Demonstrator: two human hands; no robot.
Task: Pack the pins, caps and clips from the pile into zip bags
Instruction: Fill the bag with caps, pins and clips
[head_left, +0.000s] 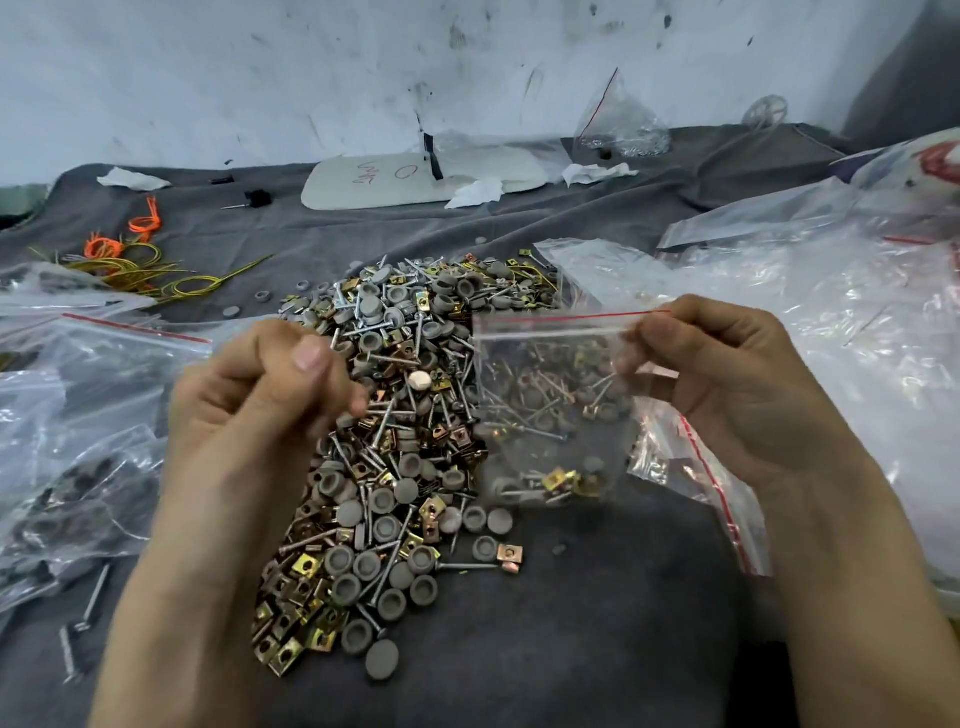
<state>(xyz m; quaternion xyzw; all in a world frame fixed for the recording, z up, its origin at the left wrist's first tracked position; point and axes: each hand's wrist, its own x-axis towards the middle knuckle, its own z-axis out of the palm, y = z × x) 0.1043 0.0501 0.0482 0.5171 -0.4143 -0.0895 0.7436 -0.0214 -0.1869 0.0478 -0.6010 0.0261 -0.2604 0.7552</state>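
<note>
- The right hand (727, 379) pinches the top corner of a small clear zip bag (550, 364), holding it up above the grey cloth (571, 623).
- A few pins, caps and clips (561, 480) sit in the bag's bottom.
- The left hand (270, 400) hovers over the pile (395, 519) beside the bag. Its fingers are curled under the thumb, and I cannot tell whether it holds anything.

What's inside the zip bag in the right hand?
The zip bag, pinched by the right hand, holds pins, grey caps and yellow clips at its bottom. Count unclear: the pile shows through.
</note>
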